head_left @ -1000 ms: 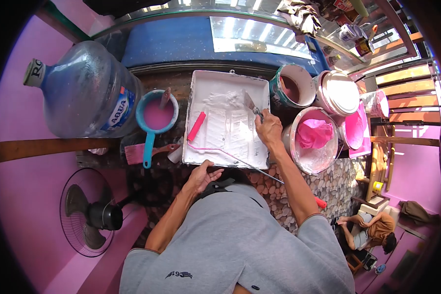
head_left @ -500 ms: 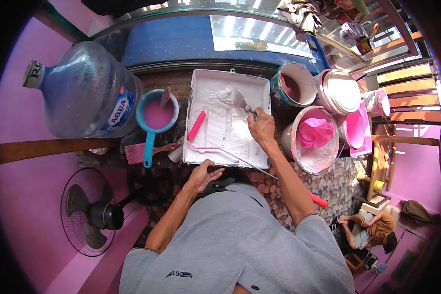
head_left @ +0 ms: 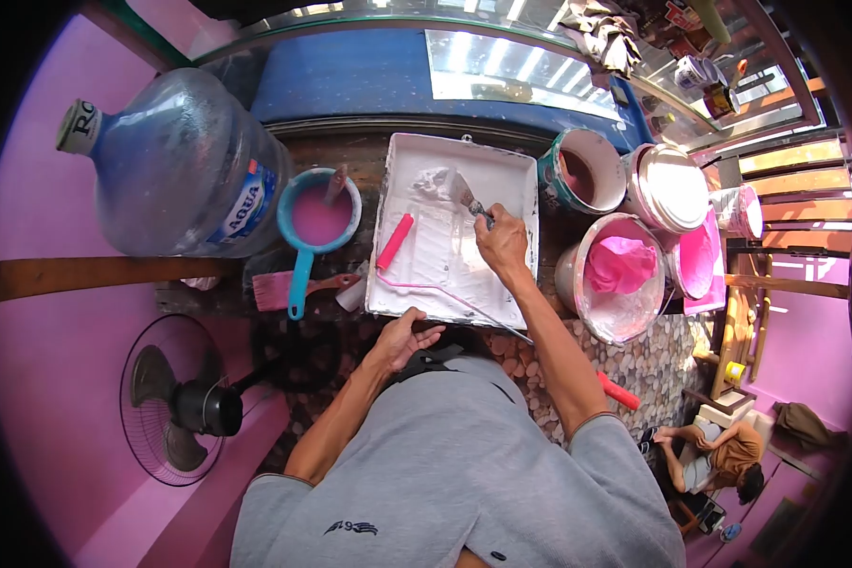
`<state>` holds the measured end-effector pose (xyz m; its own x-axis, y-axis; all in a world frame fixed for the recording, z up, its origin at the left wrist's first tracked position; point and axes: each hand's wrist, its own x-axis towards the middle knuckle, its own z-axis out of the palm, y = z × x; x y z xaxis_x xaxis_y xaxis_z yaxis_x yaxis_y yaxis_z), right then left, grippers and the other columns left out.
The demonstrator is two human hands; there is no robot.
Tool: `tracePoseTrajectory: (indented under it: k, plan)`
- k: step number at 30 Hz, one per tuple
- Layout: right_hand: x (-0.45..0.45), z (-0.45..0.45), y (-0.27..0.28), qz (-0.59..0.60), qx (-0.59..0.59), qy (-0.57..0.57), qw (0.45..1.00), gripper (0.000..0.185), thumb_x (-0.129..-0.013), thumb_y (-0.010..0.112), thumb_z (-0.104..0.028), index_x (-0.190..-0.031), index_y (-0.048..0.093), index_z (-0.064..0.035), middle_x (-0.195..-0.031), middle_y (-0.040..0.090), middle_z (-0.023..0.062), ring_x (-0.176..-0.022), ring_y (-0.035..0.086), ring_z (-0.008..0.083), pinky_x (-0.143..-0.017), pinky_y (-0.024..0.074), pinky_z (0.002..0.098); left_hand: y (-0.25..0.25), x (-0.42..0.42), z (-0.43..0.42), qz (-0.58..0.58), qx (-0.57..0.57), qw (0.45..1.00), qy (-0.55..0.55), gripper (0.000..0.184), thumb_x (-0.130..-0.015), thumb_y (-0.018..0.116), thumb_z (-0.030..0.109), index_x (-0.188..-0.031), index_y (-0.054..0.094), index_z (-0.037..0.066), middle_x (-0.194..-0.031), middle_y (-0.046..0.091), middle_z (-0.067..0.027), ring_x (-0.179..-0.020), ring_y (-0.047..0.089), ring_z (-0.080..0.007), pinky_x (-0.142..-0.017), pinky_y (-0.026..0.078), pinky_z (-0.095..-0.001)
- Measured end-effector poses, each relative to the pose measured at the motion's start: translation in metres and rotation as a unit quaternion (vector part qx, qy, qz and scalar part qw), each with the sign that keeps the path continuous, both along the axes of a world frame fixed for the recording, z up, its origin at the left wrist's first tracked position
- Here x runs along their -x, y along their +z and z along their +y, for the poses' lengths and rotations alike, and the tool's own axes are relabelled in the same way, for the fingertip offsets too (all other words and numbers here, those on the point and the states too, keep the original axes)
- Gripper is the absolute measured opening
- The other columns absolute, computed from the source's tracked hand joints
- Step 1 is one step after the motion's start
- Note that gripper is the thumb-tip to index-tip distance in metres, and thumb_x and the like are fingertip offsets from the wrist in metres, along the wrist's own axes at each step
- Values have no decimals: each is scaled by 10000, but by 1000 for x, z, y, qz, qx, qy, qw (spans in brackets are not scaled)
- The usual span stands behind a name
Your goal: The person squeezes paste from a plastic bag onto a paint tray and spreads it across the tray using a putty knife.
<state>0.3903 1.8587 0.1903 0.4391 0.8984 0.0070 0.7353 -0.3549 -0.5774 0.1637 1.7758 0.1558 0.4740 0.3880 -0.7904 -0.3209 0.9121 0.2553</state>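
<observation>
My right hand (head_left: pixel 505 239) is closed around the dark handle of a putty knife (head_left: pixel 465 196). Its blade rests in the white-coated paint tray (head_left: pixel 528 237), beside a thick white smear (head_left: pixel 435 183). At the tray's near edge is my left hand (head_left: pixel 402 343), its thumb on the rim and its fingers just below. A paint roller (head_left: pixel 395 242) with a pink-red sleeve lies across the tray's left half, its wire frame running over the near edge and under my right forearm. The red roller handle (head_left: pixel 618 390) sticks out past that forearm.
Left of the tray are a blue dipper (head_left: pixel 301 275) with pink liquid, a paintbrush (head_left: pixel 284 290) and a large water bottle (head_left: pixel 199 170). Paint buckets (head_left: pixel 625 327) crowd the right side. A fan (head_left: pixel 185 407) stands lower left; a person (head_left: pixel 729 454) sits at lower right.
The view has shifted slightly, so the tray and things around it appear farther right. Relative to the tray, the putty knife has moved a little left. My left hand stays at the rim.
</observation>
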Motion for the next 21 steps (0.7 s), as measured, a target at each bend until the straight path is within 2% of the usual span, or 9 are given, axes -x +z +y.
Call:
tracePoseTrajectory:
  k: [3, 6, 9, 11, 14, 15, 18, 21]
  plan:
    - [3, 4, 1, 54, 5, 40, 998, 254, -807, 597, -242, -879, 615, 2, -720, 624, 245, -718, 627, 406, -686, 488, 466, -7, 1, 0, -11, 9, 1000, -4, 145, -884, 531, 178, -921, 498, 42, -985, 566, -129, -909, 637, -265, -771, 540, -347]
    - [4, 7, 5, 39, 10, -2, 999, 252, -799, 597, -239, -859, 617, 5, -714, 620, 246, -719, 626, 407, -691, 485, 466, -6, 2, 0, -19, 10, 1000, -2, 143, -888, 528, 179, -915, 501, 40, -976, 564, -126, -905, 638, -265, -772, 541, -345]
    - [10, 10, -3, 35, 0, 20, 999, 246, -801, 595, -233, -847, 616, 8, -704, 620, 237, -708, 626, 402, -684, 484, 459, -6, 2, 2, -23, 6, 1000, -14, 155, -913, 497, 172, -935, 468, 22, -1026, 511, -147, -979, 603, -291, -813, 531, -373]
    - [11, 13, 5, 80, -6, 35, 996, 245, -804, 586, -226, -849, 609, 14, -704, 621, 234, -712, 627, 400, -681, 484, 458, -5, 1, 1, -11, 9, 1000, -8, 155, -888, 528, 181, -926, 507, 32, -973, 569, -126, -904, 639, -258, -777, 542, -344]
    - [13, 16, -7, 47, -29, 4, 998, 252, -800, 582, -230, -837, 619, 17, -697, 618, 235, -709, 626, 400, -676, 481, 453, -1, 1, 1, -14, 6, 1000, -7, 163, -888, 527, 180, -934, 508, 25, -987, 575, -134, -912, 639, -256, -776, 543, -342]
    - [16, 17, -8, 40, -2, 11, 999, 256, -801, 584, -234, -851, 626, 14, -694, 618, 236, -703, 626, 400, -674, 483, 451, -2, 1, 1, -14, 5, 1000, -7, 163, -888, 527, 180, -934, 508, 25, -987, 575, -134, -912, 639, -256, -776, 543, -342]
    - [19, 20, -7, 73, -13, 56, 996, 260, -803, 583, -233, -871, 622, 15, -694, 622, 235, -706, 625, 405, -681, 485, 460, -1, 1, 3, -15, 11, 1000, -10, 165, -887, 527, 178, -937, 510, 22, -998, 581, -138, -917, 637, -253, -773, 543, -340]
    - [19, 23, -7, 69, -18, 24, 997, 263, -800, 583, -235, -858, 626, 17, -688, 615, 244, -705, 625, 405, -681, 482, 459, 4, 0, 3, -9, 6, 1000, -8, 163, -888, 523, 178, -935, 510, 23, -997, 588, -133, -920, 637, -248, -776, 542, -339]
